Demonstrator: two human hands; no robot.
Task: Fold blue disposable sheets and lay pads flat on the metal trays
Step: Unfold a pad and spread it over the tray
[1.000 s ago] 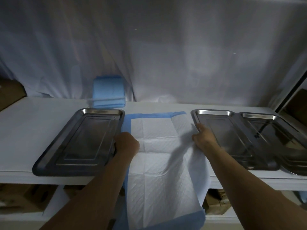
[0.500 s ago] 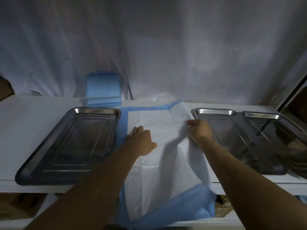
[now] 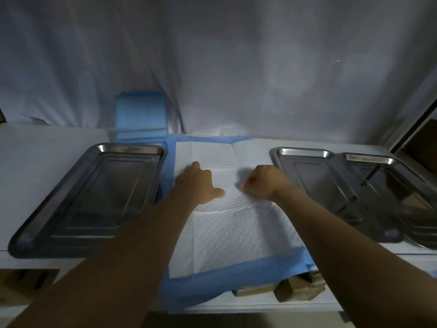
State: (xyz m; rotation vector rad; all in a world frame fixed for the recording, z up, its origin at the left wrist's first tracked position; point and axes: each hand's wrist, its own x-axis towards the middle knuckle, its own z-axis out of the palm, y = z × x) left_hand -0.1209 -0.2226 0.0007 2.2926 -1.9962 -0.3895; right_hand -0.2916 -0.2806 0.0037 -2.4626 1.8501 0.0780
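Where the pad (image 3: 236, 233) lies spread at frame centre, between single tray (image 3: 132, 147) at left and two trays (image 3: 302, 152) at right, left hand (image 3: 198, 183) rests flat on it, thumb out; right hand (image 3: 262, 183) curled on it, pinch not discernible.

Pad (image 3: 227, 230) between trays (image 3: 92, 192), on table (image 3: 35, 150)

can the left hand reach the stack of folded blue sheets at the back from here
Probably yes. The left hand lies flat on the blue-edged white pad, holding nothing, and the stack of folded blue sheets stands beyond it to the left, nothing standing between.
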